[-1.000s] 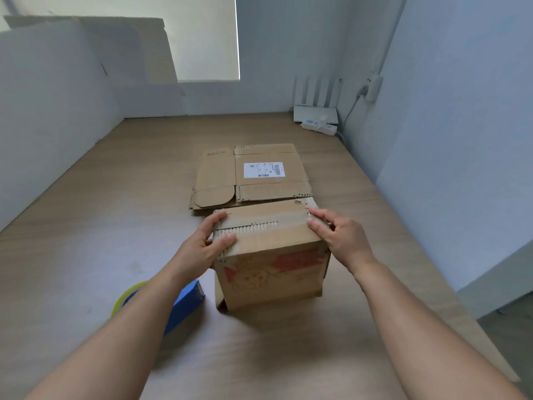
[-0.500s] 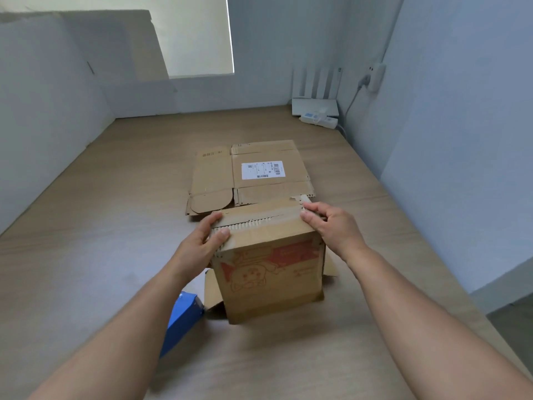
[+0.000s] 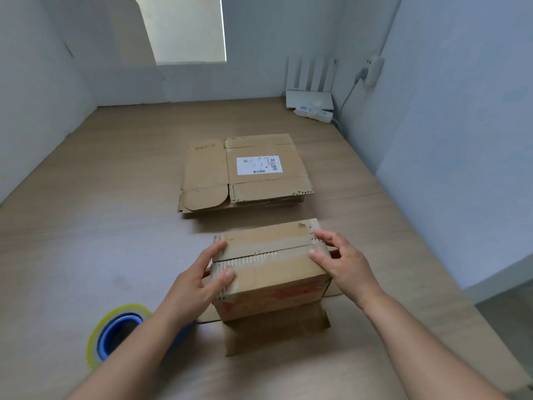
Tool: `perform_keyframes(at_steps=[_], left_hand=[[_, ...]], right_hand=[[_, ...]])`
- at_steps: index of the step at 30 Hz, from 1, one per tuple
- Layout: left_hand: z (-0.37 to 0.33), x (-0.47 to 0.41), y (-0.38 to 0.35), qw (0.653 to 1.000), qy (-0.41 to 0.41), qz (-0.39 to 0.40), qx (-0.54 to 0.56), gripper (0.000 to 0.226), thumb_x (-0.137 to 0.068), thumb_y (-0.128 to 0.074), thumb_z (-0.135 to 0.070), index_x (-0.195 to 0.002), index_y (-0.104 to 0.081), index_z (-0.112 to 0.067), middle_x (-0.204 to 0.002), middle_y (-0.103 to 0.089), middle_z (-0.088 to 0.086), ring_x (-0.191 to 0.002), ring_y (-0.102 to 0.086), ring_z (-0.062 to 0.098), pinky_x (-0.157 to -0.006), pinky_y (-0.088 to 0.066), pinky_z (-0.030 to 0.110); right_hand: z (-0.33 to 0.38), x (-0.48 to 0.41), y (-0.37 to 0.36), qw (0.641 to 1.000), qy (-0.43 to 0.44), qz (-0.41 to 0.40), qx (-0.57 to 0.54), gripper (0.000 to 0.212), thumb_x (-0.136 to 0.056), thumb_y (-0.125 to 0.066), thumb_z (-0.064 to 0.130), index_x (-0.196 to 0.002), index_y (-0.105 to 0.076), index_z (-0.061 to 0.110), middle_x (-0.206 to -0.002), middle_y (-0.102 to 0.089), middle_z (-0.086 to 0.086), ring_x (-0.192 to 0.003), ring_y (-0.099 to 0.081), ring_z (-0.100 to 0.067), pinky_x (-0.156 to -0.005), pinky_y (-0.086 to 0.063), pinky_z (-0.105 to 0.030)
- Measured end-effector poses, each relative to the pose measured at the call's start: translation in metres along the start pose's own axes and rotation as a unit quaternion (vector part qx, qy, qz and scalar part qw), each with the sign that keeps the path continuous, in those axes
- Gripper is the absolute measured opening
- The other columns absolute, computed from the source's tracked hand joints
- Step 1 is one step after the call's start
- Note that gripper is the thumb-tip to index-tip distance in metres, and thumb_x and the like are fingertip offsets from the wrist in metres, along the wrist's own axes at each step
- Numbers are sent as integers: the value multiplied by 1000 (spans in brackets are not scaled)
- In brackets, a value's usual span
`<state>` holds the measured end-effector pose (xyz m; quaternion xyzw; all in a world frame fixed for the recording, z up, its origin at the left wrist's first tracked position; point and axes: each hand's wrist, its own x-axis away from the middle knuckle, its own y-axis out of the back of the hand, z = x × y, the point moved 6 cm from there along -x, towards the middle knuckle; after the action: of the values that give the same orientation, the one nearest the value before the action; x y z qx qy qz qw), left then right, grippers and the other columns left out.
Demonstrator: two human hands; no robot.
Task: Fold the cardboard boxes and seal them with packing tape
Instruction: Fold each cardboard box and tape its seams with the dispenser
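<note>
A small cardboard box with a red print on its front stands on the wooden table, its two top flaps closed along a seam. My left hand grips the box's left top edge, thumb on the top flap. My right hand holds the right top edge, fingers curled over the flaps. One flap sticks out flat at the box's base toward me. A roll of packing tape in a blue dispenser lies to the left, partly hidden by my left forearm.
A stack of flattened cardboard boxes with a white label lies behind the box. A white router and a power strip sit in the far right corner. White walls enclose the table on the left, back and right.
The box has been tipped back down so its top faces me more and the bottom flap lies flat. The view has dropped, bringing the tape roll back into sight. Both hands stay on the top edges.
</note>
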<state>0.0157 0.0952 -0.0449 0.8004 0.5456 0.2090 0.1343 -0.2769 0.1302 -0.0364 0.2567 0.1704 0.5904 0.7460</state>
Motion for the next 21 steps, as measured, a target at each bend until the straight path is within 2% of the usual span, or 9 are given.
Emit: perform_keyframes(at_steps=[1, 3, 6, 9, 12, 16, 19, 21], left_hand=[[3, 5, -1, 1000, -2, 2, -3, 55, -71, -53, -63, -121, -32, -69, -137, -38, -18, -117, -48, 11, -89, -50, 24], [6, 10, -3, 1000, -3, -3, -3, 53, -71, -53, -63, -120, -33, -69, -138, -38, -17, -117, -47, 11, -94, -50, 33], [2, 5, -1, 1000, -5, -14, 4, 50, -71, -54, -61, -118, -38, -64, -137, -42, -12, -117, -50, 15, -88, -53, 33], [4, 3, -2, 1000, -10, -17, -11, 53, -72, -56, -60, -123, -42, -54, -136, -45, -8, -114, -52, 16, -87, -55, 35], [2, 4, -3, 999, -17, -28, -30, 59, -76, -56, -58, -131, -45, -41, -140, -45, -4, -114, -49, 14, -91, -53, 42], [-1, 15, 12, 997, -40, -35, -55, 78, -73, -42, -71, -141, -34, -33, -147, -39, -7, -124, -45, 11, -96, -49, 37], [23, 34, 50, 977, 13, -137, -161, 88, -72, -37, -77, -138, -40, -20, -139, -48, 1, -119, -53, 16, -91, -48, 37], [49, 51, 71, 937, 106, -175, -283, 88, -72, -41, -80, -126, -49, -12, -127, -54, 5, -109, -58, 22, -83, -49, 38]], right_hand=[[-2, 9, -1, 1000, 1, 0, -2, 35, -83, -67, 43, -113, -53, 54, -115, -56, 28, -105, -54, -1, -83, -44, -17], [-4, 17, -4, 1000, -1, -4, -8, 34, -83, -66, 43, -113, -54, 53, -117, -57, 25, -104, -56, -2, -84, -47, -21], [0, 11, -3, 1000, -17, -8, -6, 33, -84, -67, 40, -115, -58, 43, -122, -59, 16, -108, -57, -9, -93, -48, -31], [5, 11, -9, 999, -29, -14, 37, 45, -79, -70, 48, -119, -56, 35, -122, -55, 16, -107, -52, -6, -89, -44, -29], [6, 18, -12, 998, -30, -29, 47, 45, -82, -68, 47, -122, -55, 33, -127, -55, 13, -109, -50, -7, -87, -40, -27], [8, 17, -8, 998, -33, -29, 43, 44, -83, -68, 44, -123, -56, 31, -129, -56, 9, -112, -52, -12, -92, -41, -28], [7, 16, -9, 998, -32, -29, 39, 44, -82, -68, 45, -123, -56, 32, -126, -57, 8, -108, -53, -13, -90, -42, -29], [6, 16, -9, 998, -33, -32, 34, 45, -81, -68, 47, -123, -56, 33, -125, -57, 7, -106, -53, -12, -88, -42, -29]])
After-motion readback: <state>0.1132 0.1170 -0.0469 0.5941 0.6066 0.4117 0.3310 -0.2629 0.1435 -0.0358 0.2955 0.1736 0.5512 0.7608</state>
